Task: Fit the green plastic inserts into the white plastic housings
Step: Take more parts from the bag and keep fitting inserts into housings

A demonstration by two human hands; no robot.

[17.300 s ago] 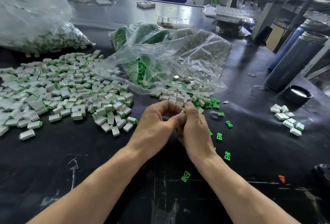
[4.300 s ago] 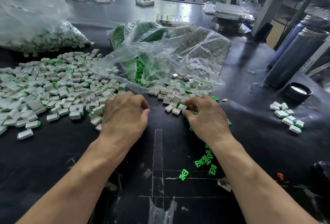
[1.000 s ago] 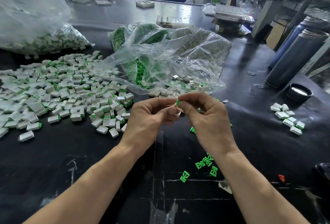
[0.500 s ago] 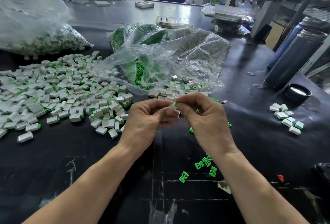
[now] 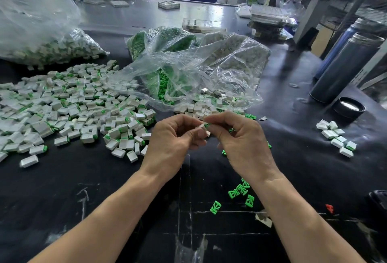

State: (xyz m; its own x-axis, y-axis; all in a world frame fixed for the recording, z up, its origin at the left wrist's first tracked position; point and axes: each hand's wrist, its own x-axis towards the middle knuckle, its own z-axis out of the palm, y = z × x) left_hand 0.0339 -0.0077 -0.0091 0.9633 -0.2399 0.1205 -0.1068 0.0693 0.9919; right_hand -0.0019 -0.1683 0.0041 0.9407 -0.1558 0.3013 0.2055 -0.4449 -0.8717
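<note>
Both hands meet above the black table in the middle of the view. My left hand [image 5: 171,139] pinches a small white housing [image 5: 203,128] between thumb and fingers. My right hand [image 5: 240,143] pinches a green insert [image 5: 207,125] whose tip sits at the housing's end. A big heap of white housings with green ends [image 5: 69,107] spreads over the left of the table. Loose green inserts [image 5: 240,191] lie below my right wrist. Bare white housings [image 5: 201,109] spill from a clear bag just beyond my fingers.
A crumpled clear bag [image 5: 196,70] holding green inserts and white housings lies behind my hands. Another full bag [image 5: 41,38] sits far left. Two metal flasks [image 5: 345,67] and a black lid [image 5: 348,107] stand at right, near a small cluster of housings [image 5: 335,137]. A red piece [image 5: 329,208] lies lower right.
Four seconds ago both hands were down on the table picking parts. Over the last second they stay raised together, with the green insert pressed a little closer into the white housing.
</note>
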